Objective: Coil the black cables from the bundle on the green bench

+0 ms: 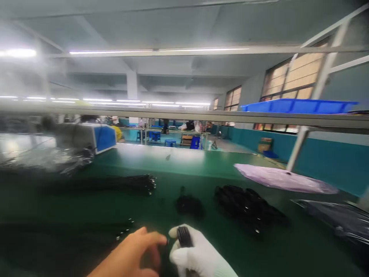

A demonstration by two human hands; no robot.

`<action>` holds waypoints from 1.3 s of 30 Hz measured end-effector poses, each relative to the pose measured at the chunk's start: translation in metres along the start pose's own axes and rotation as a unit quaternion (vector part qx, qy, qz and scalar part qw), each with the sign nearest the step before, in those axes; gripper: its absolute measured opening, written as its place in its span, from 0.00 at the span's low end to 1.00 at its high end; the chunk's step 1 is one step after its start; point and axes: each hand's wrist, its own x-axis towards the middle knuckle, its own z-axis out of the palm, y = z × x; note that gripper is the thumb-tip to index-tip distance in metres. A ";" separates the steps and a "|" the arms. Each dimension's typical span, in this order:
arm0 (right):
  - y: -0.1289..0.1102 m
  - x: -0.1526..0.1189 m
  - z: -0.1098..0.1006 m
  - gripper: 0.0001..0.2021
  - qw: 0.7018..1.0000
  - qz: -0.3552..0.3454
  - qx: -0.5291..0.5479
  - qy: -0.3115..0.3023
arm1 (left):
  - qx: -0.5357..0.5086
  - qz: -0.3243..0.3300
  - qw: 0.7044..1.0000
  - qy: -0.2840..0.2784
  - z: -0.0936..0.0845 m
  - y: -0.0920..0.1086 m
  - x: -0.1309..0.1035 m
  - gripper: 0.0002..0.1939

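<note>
My right hand (198,250), in a white glove, is closed around a small coil of black cable (184,236). To its left is my bare left hand (141,250), with index finger and thumb apart. Its index fingertip points at the coil, and a small dark bit (167,241) shows at that tip. Ahead on the green tabletop lies a black coiled cable (189,206). Further right is a larger heap of black cables (245,206). A bundle of black cables (135,182) with shiny ends lies at the left, and more shiny ends (123,231) show beside my left hand.
A pink plastic bag (282,178) and a dark plastic bag (340,217) lie at the right. Clear plastic wrap (57,159) and a blue-and-white box-shaped machine (104,137) stand at the left. Overhead, a shelf rail (184,113) crosses the view, bearing a blue tray (300,105).
</note>
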 end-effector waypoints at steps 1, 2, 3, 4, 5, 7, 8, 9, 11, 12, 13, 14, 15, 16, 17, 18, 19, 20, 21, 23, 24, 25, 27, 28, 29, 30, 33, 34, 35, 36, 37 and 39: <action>0.003 0.003 -0.002 0.24 1.000 -0.002 -0.020 -0.014 | 0.001 -0.005 1.000 0.007 -0.001 0.004 0.000 0.32; 0.006 0.007 -0.003 0.26 0.999 -0.006 -0.043 -0.027 | -0.007 -0.005 1.000 0.010 -0.001 0.008 0.001 0.35; 0.011 0.011 -0.004 0.28 0.997 -0.016 -0.071 -0.031 | -0.022 -0.001 1.000 0.007 0.000 0.012 0.001 0.37; 0.017 0.016 -0.003 0.28 0.994 -0.030 -0.100 -0.024 | -0.035 0.003 0.999 -0.002 0.002 0.016 0.001 0.37; 0.023 0.020 -0.001 0.29 0.990 -0.047 -0.129 -0.009 | -0.040 0.008 0.999 -0.011 0.005 0.020 0.001 0.37; 0.034 0.028 0.005 0.27 0.981 -0.072 -0.178 0.027 | -0.029 0.008 0.999 -0.025 0.011 0.026 0.000 0.35; 0.038 0.031 0.009 0.25 0.977 -0.074 -0.196 0.040 | -0.012 0.001 1.000 -0.022 0.014 0.029 0.000 0.33; 0.041 0.032 0.012 0.25 0.974 -0.068 -0.209 0.048 | 0.010 -0.010 1.000 -0.013 0.017 0.031 0.001 0.32; 0.041 0.032 0.017 0.28 0.971 -0.051 -0.227 0.055 | 0.058 -0.040 0.997 0.003 0.018 0.031 0.004 0.31; 0.038 0.029 0.018 0.31 0.969 -0.046 -0.238 0.054 | 0.079 -0.048 0.996 0.008 0.017 0.030 0.007 0.30; 0.033 0.026 0.020 0.34 0.964 -0.044 -0.256 0.052 | 0.090 -0.049 0.995 0.000 0.014 0.027 0.010 0.28; 0.026 0.022 0.021 0.35 0.957 -0.047 -0.281 0.052 | 0.085 -0.043 0.995 -0.021 0.011 0.023 0.013 0.24; 0.019 0.017 0.022 0.34 0.947 -0.051 -0.312 0.056 | 0.064 -0.033 0.996 -0.050 0.008 0.019 0.016 0.19; 0.011 0.012 0.022 0.29 0.933 -0.054 -0.349 0.066 | 0.028 -0.026 0.996 -0.081 0.005 0.015 0.018 0.14; 0.003 0.007 0.022 0.23 0.920 -0.062 -0.379 0.076 | -0.014 -0.021 0.994 -0.102 0.004 0.011 0.020 0.09; -0.004 0.003 0.022 0.17 0.917 -0.072 -0.384 0.078 | -0.053 -0.021 0.992 -0.109 0.004 0.008 0.020 0.08; -0.008 -0.001 0.021 0.14 0.932 -0.079 -0.350 0.060 | -0.081 -0.025 0.991 -0.099 0.005 0.006 0.020 0.08; -0.011 -0.004 0.019 0.13 0.955 -0.079 -0.284 0.021 | -0.096 -0.033 0.992 -0.079 0.009 0.005 0.019 0.08; -0.012 -0.005 0.016 0.15 0.977 -0.074 -0.198 -0.027 | -0.101 -0.045 0.992 -0.063 0.012 0.004 0.017 0.07; -0.008 -0.005 0.012 0.18 0.993 -0.051 -0.043 -0.098 | -0.115 -0.073 0.990 -0.041 0.019 0.007 0.014 0.07; -0.005 -0.003 0.010 0.20 0.993 -0.038 0.000 -0.110 | -0.140 -0.087 0.986 -0.034 0.021 0.009 0.013 0.07; -0.001 -0.001 0.010 0.22 0.993 -0.037 0.023 -0.108 | -0.181 -0.095 0.979 -0.021 0.021 0.012 0.012 0.07; 0.005 0.002 0.011 0.25 0.991 -0.053 0.061 -0.103 | -0.292 -0.092 0.952 0.008 0.018 0.019 0.010 0.10; 0.006 0.003 0.012 0.27 0.989 -0.058 0.082 -0.107 | -0.345 -0.083 0.935 0.020 0.015 0.023 0.010 0.13; 0.007 0.003 0.014 0.27 0.987 -0.060 0.101 -0.112 | -0.390 -0.067 0.918 0.029 0.013 0.027 0.009 0.14; 0.006 0.002 0.015 0.27 0.985 -0.054 0.117 -0.119 | -0.424 -0.046 0.904 0.039 0.011 0.030 0.009 0.15; 0.002 -0.004 0.015 0.29 0.980 -0.024 0.131 -0.149 | -0.420 0.006 0.903 0.087 0.010 0.036 0.005 0.11; 0.001 -0.005 0.015 0.30 0.979 -0.019 0.131 -0.158 | -0.377 0.015 0.919 0.116 0.010 0.036 0.003 0.09; 0.001 -0.006 0.014 0.30 0.977 -0.023 0.131 -0.165 | -0.315 0.026 0.937 0.145 0.011 0.037 0.002 0.09; 0.001 -0.007 0.012 0.30 0.976 -0.031 0.132 -0.170 | -0.247 0.044 0.953 0.172 0.010 0.037 0.000 0.12; 0.003 -0.007 0.011 0.29 0.974 -0.036 0.136 -0.175 | -0.186 0.068 0.962 0.189 0.009 0.037 -0.001 0.16; 0.006 -0.006 0.008 0.26 0.969 -0.033 0.153 -0.191 | -0.130 0.106 0.971 0.170 0.004 0.037 -0.001 0.25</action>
